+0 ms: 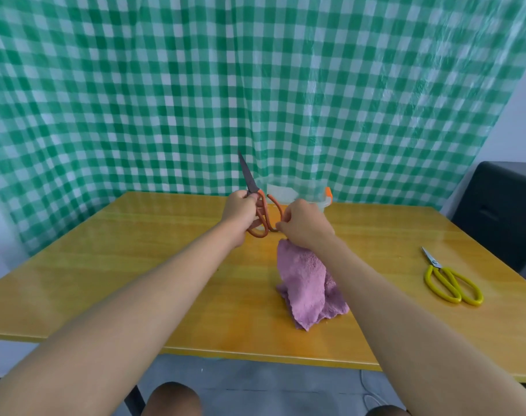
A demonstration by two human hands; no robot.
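Orange scissors [264, 217] are being held above the table [135, 250], blade tip pointing up and away from the person. Head view: the left hand [240, 211] is gripping them at the pivot, apparently to hold the blades closed and steady. The right hand [303, 225] is clutching a purple cloth [305, 280] bunched against one handle loop, judged to be wiping it; the cloth's tail is trailing onto the table. Yellow scissors [434, 264] are lying well apart to the right. A clear box [285, 193] is standing behind the hands.

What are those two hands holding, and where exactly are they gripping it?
The left hand grips the orange-handled scissors just below the blades; the right hand holds the purple fluffy cloth by its top.
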